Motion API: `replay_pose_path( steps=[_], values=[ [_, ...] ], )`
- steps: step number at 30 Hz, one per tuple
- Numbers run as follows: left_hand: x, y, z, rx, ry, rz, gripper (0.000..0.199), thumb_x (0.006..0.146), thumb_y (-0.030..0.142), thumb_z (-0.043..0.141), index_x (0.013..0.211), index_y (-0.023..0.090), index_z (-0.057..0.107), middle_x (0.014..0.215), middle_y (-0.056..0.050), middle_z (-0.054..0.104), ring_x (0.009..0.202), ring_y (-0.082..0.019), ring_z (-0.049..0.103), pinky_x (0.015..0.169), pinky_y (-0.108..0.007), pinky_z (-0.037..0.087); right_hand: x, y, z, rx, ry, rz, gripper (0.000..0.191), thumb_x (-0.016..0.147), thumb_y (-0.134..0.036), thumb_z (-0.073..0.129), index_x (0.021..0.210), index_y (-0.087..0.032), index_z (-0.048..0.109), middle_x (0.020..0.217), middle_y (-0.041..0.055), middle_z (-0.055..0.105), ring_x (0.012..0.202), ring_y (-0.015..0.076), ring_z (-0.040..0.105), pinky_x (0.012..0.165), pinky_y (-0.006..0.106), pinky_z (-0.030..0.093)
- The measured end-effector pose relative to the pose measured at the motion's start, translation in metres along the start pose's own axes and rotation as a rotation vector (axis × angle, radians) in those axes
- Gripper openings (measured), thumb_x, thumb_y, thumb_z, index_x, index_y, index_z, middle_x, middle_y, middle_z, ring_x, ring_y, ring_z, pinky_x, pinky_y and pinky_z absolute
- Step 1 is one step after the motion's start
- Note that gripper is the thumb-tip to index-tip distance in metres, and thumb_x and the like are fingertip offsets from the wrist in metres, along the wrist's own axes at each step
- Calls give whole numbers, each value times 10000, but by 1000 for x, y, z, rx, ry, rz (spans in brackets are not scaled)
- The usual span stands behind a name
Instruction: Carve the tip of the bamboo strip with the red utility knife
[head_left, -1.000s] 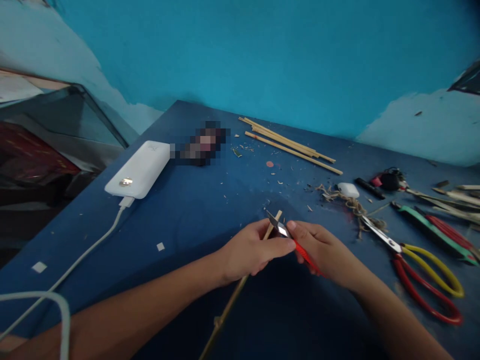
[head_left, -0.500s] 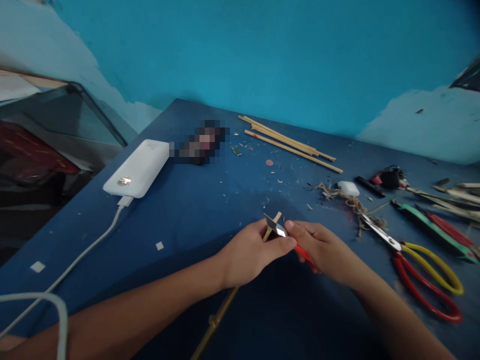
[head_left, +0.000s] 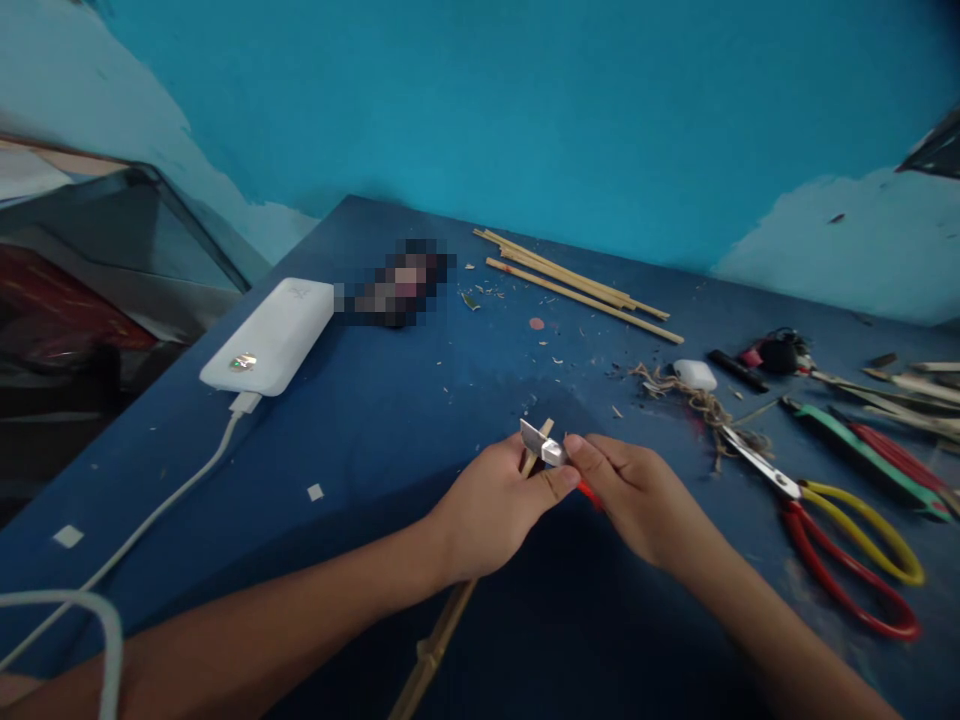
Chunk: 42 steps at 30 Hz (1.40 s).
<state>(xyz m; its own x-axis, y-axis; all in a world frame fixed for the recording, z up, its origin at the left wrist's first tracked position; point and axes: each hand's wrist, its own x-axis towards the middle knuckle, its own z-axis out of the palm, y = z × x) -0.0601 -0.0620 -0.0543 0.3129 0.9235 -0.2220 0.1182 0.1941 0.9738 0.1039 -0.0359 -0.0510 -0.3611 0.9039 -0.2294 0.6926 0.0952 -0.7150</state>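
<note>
My left hand [head_left: 487, 505] is wrapped round a thin bamboo stick [head_left: 435, 650]. The stick's pale tip shows just above my fingers, and its long lower part, with a knot, slants down toward the bottom edge. My right hand [head_left: 634, 495] holds a red-handled utility knife [head_left: 553, 452]; most of the handle is hidden by my fingers. The knife's metal blade lies across the stick near its tip, pointing left. My left thumb rests against the knife, and both hands are close together over the blue table [head_left: 390, 420].
Several bamboo sticks [head_left: 585, 300] lie near the wall. At left are a white power bank [head_left: 270, 335] with a cable and a blurred dark object [head_left: 405, 285]. At right lie scissors [head_left: 787, 490], twine [head_left: 705, 408], a white case [head_left: 695, 375] and a green tool [head_left: 862, 455].
The knife has turned so its blade face shows more and less of the red handle is visible. Its blade has shifted slightly left and up. The whole view has moved a little.
</note>
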Motion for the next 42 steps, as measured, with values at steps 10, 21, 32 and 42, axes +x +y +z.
replay_pose_path(
  steps=[10,21,32,42],
  values=[
    [-3,1,0,10,90,-55,285,821,466,499,800,183,521,718,17,535,722,-146,512,666,-270,393,0,-2,4,21,78,-19,452,923,-496,320,590,-202,404,517,-41,422,493,116,416,463,229,311],
    [-1,14,-7,-76,-70,-182,181,779,353,568,814,182,520,443,106,352,407,-63,306,478,-229,258,1,-2,-7,216,-179,114,474,914,-518,329,575,-197,411,473,-57,399,378,76,363,373,195,287],
    [-1,-3,1,-67,75,-52,237,799,409,554,837,179,514,719,28,487,647,-111,427,609,-241,353,0,-3,-1,-44,40,-5,446,914,-491,338,573,-206,382,510,-39,395,496,123,399,462,236,290],
    [-3,-3,3,9,171,-64,316,806,484,514,886,180,555,758,-4,538,672,-146,463,635,-272,381,-1,-14,2,-61,126,22,429,921,-460,339,590,-204,435,515,-19,457,503,132,437,473,243,310]
  ],
)
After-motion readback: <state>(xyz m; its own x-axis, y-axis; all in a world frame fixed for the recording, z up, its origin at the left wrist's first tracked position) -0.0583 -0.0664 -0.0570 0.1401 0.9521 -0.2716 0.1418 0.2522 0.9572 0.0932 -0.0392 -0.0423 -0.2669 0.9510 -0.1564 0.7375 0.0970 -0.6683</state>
